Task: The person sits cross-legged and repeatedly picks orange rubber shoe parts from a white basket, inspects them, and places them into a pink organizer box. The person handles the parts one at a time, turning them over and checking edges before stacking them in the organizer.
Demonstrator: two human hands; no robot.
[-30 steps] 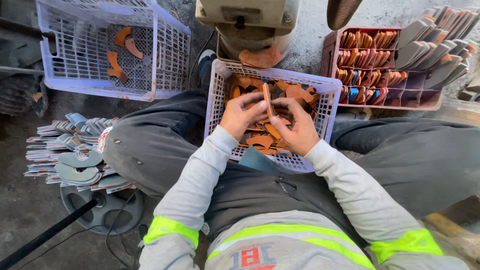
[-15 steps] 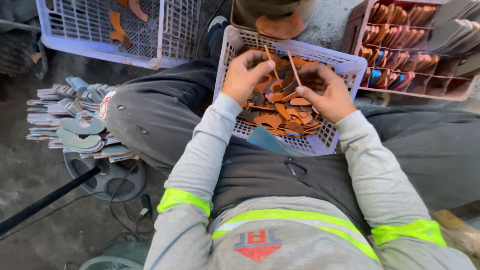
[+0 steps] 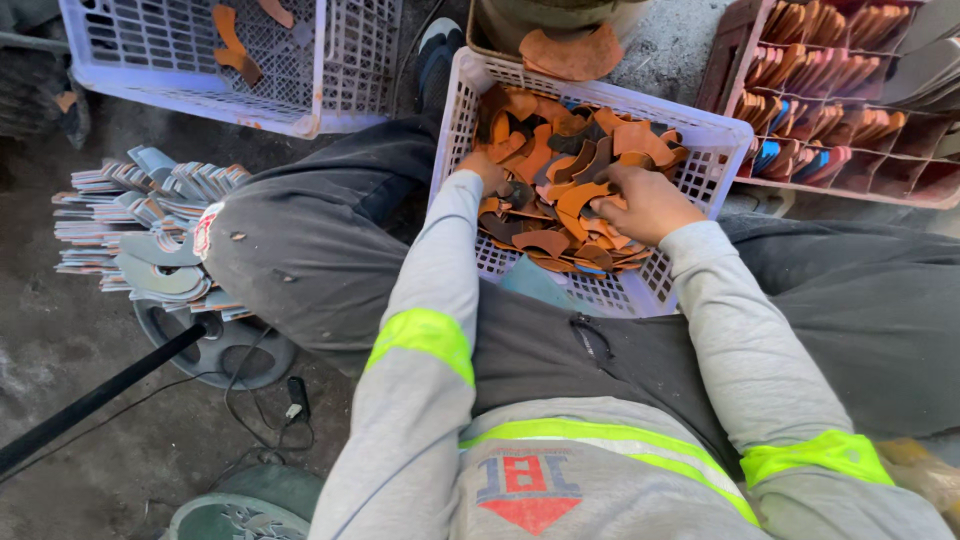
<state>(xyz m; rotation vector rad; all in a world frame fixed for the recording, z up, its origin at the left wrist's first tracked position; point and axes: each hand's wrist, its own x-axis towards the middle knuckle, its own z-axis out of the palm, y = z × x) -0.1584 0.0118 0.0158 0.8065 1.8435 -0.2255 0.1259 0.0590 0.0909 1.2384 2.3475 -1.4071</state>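
Both hands apart, buried in leather pieces (image 3: 560, 205) | left hand (image 3: 482, 168), right hand (image 3: 645, 203): grips unclear | light, floppy; pinch edges | white basket (image 3: 700, 165), lap.

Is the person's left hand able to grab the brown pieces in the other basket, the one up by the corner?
Probably not right now. The left hand is down among the brown pieces in the lap basket, and the corner basket sits beyond the raised knee.

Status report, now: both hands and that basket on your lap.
Left hand and right hand both down in the brown leather cut pieces, grips hidden. White basket rests on lap. Nothing blocking.
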